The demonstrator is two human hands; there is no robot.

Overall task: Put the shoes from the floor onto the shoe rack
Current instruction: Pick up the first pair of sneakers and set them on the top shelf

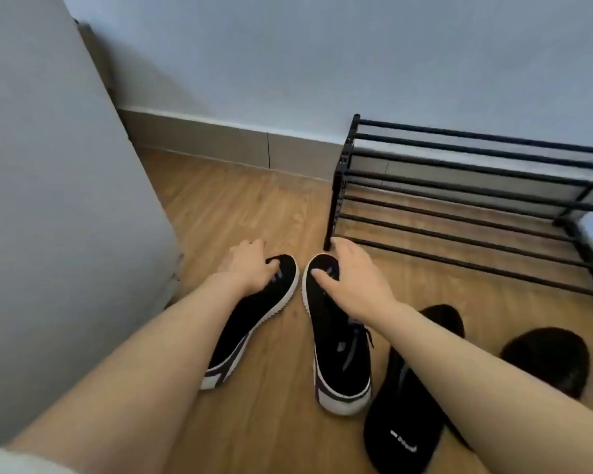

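Two black canvas sneakers with white ridged rubber soles are lying side by side on the wooden floor (254, 206), left of the black metal-bar shoe rack (459, 200). The left hand (247, 265) is gripping the left sneaker (254, 319); the right hand (353, 275) is resting spread over the right sneaker (339, 354).

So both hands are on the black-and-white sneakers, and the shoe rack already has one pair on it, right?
Not quite. The head view shows the left hand and right hand on the black-and-white sneakers, but the shoe rack holds no shoes on the bars in view.
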